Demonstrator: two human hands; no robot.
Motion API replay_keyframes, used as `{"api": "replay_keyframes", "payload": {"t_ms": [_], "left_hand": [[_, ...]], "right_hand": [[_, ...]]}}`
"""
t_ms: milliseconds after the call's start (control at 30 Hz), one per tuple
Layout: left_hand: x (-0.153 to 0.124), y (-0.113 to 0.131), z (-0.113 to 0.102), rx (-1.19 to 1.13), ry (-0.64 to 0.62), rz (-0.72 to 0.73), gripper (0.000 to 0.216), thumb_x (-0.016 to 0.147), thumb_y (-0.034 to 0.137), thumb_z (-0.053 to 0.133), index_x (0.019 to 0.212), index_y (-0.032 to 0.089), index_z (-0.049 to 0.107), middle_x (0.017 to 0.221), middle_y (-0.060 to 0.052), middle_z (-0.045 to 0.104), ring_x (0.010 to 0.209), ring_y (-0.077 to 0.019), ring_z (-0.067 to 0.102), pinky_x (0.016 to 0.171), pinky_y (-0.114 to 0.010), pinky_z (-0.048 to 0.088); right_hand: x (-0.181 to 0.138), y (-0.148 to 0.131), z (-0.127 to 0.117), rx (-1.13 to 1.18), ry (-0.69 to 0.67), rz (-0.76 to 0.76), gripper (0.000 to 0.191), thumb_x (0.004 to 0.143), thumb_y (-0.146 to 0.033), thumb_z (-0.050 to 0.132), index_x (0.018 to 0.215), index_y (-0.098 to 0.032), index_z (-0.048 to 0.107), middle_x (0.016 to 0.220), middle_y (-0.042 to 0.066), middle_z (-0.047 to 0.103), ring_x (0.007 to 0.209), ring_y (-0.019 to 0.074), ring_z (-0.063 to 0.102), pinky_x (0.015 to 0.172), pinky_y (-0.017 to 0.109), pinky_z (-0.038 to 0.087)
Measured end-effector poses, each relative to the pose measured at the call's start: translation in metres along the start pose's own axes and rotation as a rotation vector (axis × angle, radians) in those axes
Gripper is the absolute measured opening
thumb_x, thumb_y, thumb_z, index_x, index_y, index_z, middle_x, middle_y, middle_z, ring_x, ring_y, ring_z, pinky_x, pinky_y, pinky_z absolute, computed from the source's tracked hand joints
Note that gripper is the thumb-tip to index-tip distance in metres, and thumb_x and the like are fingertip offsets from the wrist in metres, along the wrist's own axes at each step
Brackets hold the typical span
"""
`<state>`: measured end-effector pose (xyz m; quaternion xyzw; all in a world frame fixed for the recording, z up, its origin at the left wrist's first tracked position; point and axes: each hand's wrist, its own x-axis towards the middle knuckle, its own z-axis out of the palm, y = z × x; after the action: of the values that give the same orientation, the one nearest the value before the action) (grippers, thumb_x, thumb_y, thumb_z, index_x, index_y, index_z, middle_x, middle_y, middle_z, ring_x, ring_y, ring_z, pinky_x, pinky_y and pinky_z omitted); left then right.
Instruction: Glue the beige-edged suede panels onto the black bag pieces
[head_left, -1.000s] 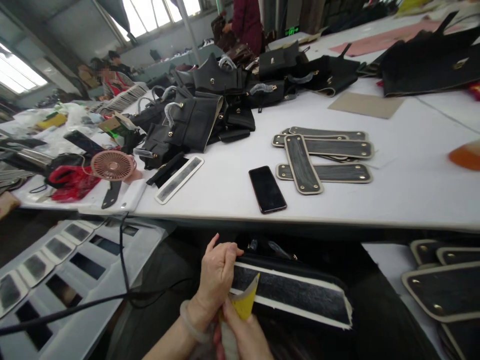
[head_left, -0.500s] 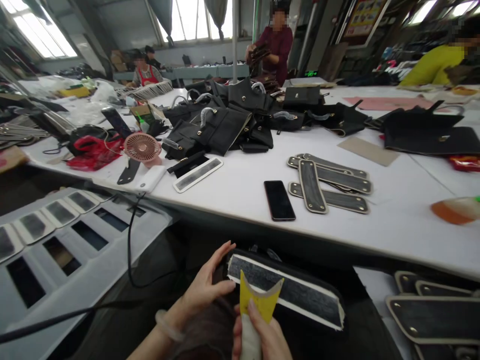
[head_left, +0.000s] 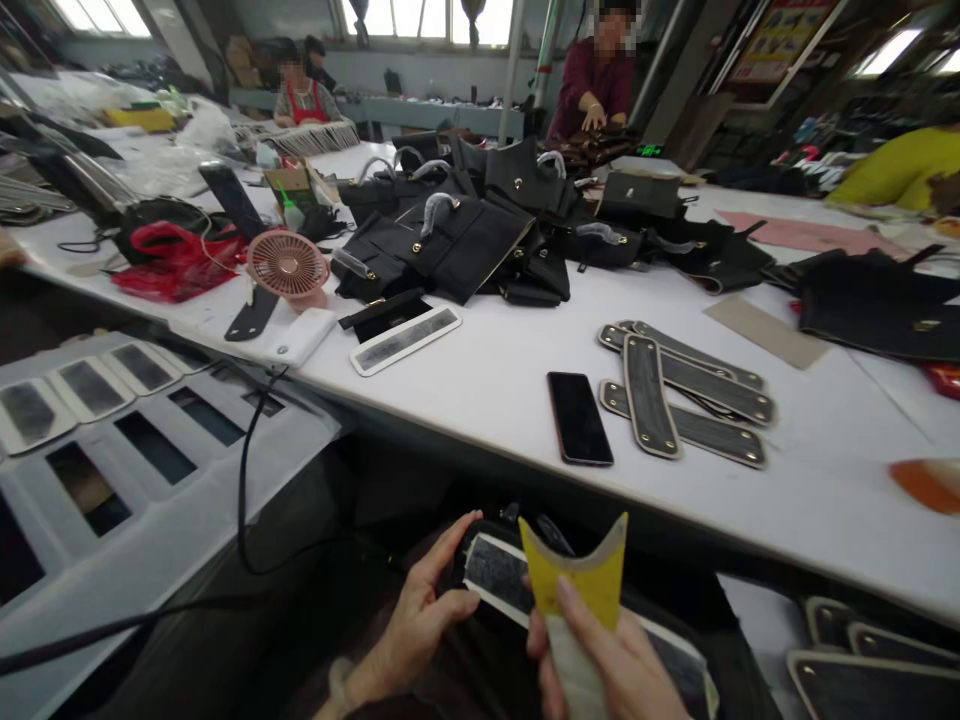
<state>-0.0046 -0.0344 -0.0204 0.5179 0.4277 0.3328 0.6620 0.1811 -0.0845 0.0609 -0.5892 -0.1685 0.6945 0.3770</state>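
Below the table edge, my left hand (head_left: 420, 625) grips the left end of a black bag panel (head_left: 495, 578) with a grey strip edged in white; thumb and fingers pinch it. My right hand (head_left: 600, 665) is closed round a curved yellow card (head_left: 577, 580) with a pale lower part, held upright in front of the panel. The panel's right part is hidden behind the card and hand.
On the white table (head_left: 487, 380) lie a black phone (head_left: 579, 418), several dark strips with studs (head_left: 675, 395), a pile of black bags (head_left: 465, 230), a pink fan (head_left: 287, 266) and a cable (head_left: 244, 480). More strips (head_left: 862, 665) sit lower right. Other people work beyond.
The view has tilted up and shifted. My right hand has lifted the yellow card higher and to the right. My left hand stays on the panel's end.
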Motion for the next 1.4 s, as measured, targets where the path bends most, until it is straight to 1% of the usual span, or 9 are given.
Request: {"api": "replay_keyframes", "payload": {"t_ms": [133, 267, 367, 500, 700, 833, 967, 1133, 1400], "left_hand": [[0.001, -0.002, 0.002, 0.013, 0.027, -0.002, 0.07, 0.071, 0.023, 0.057, 0.14, 0.029, 0.047, 0.148, 0.002, 0.043, 0.139, -0.028, 0.032, 0.118, -0.04, 0.018], [0.002, -0.007, 0.0, 0.045, 0.023, 0.016, 0.068, 0.074, 0.024, 0.059, 0.14, 0.034, 0.046, 0.148, 0.005, 0.043, 0.14, -0.0258, 0.03, 0.118, -0.038, 0.016], [0.001, -0.009, -0.004, 0.017, -0.007, 0.001, 0.062, 0.081, 0.03, 0.06, 0.141, 0.035, 0.044, 0.15, 0.005, 0.04, 0.141, -0.0255, 0.028, 0.119, -0.039, 0.015], [-0.001, -0.006, -0.008, -0.187, -0.104, -0.023, 0.065, 0.082, 0.035, 0.064, 0.143, 0.035, 0.041, 0.153, 0.003, 0.034, 0.142, -0.0278, 0.026, 0.119, -0.042, 0.015], [-0.005, 0.005, -0.002, -0.547, -0.076, -0.126, 0.057, 0.082, 0.029, 0.061, 0.138, 0.031, 0.049, 0.149, 0.003, 0.041, 0.143, -0.0277, 0.024, 0.118, -0.042, 0.019], [-0.005, 0.006, 0.002, -0.584, -0.063, -0.115, 0.057, 0.081, 0.027, 0.064, 0.136, 0.031, 0.052, 0.142, 0.001, 0.051, 0.141, -0.0274, 0.028, 0.116, -0.041, 0.023], [-0.006, 0.001, 0.01, -0.609, 0.014, -0.13, 0.063, 0.076, 0.025, 0.063, 0.137, 0.026, 0.051, 0.134, -0.004, 0.058, 0.136, -0.0295, 0.038, 0.115, -0.043, 0.025], [-0.006, 0.002, 0.026, -0.556, 0.233, -0.146, 0.062, 0.069, 0.019, 0.056, 0.131, 0.02, 0.058, 0.13, -0.005, 0.062, 0.13, -0.0294, 0.045, 0.112, -0.04, 0.031], [-0.006, 0.015, 0.041, -0.297, 0.376, -0.147, 0.058, 0.076, 0.025, 0.054, 0.134, 0.019, 0.055, 0.136, -0.003, 0.057, 0.13, -0.0292, 0.046, 0.111, -0.035, 0.036]], "right_hand": [[0.061, -0.087, -0.007, -0.344, 0.075, -0.186, 0.054, 0.082, -0.071, 0.045, 0.089, -0.018, 0.053, 0.049, -0.006, 0.045, 0.036, 0.0086, 0.037, 0.036, 0.021, 0.03], [0.156, -0.15, 0.005, -0.675, 0.283, -0.402, 0.04, 0.086, -0.05, 0.053, 0.11, -0.018, 0.052, 0.079, 0.002, 0.057, 0.055, 0.0126, 0.051, 0.048, 0.026, 0.044], [0.207, -0.174, 0.018, -0.828, 0.39, -0.486, 0.042, 0.085, -0.04, 0.06, 0.116, -0.014, 0.053, 0.107, 0.011, 0.057, 0.086, 0.0191, 0.059, 0.076, 0.035, 0.05], [0.229, -0.181, 0.028, -1.015, 0.442, -0.586, 0.04, 0.084, -0.03, 0.064, 0.119, -0.014, 0.054, 0.131, 0.014, 0.048, 0.118, 0.0284, 0.048, 0.099, 0.048, 0.039], [0.2, -0.159, 0.014, -1.177, 0.387, -0.694, 0.038, 0.079, -0.028, 0.065, 0.114, -0.012, 0.061, 0.132, 0.017, 0.053, 0.123, 0.0337, 0.044, 0.103, 0.048, 0.032], [0.153, -0.132, -0.018, -1.133, 0.349, -0.703, 0.036, 0.081, -0.036, 0.058, 0.108, -0.014, 0.065, 0.114, 0.011, 0.065, 0.103, 0.0249, 0.058, 0.093, 0.039, 0.042], [0.102, -0.108, -0.059, -1.042, 0.366, -0.677, 0.047, 0.079, -0.049, 0.052, 0.106, -0.014, 0.067, 0.108, 0.011, 0.069, 0.098, 0.0254, 0.061, 0.09, 0.039, 0.045], [0.057, -0.08, -0.1, -0.856, 0.476, -0.507, 0.06, 0.071, -0.065, 0.054, 0.108, -0.02, 0.069, 0.096, 0.008, 0.072, 0.094, 0.0294, 0.062, 0.087, 0.042, 0.044], [0.019, -0.001, -0.144, -0.489, 0.82, -0.441, 0.064, 0.07, -0.063, 0.064, 0.119, -0.022, 0.066, 0.105, 0.009, 0.072, 0.095, 0.0297, 0.065, 0.083, 0.037, 0.051]]}}
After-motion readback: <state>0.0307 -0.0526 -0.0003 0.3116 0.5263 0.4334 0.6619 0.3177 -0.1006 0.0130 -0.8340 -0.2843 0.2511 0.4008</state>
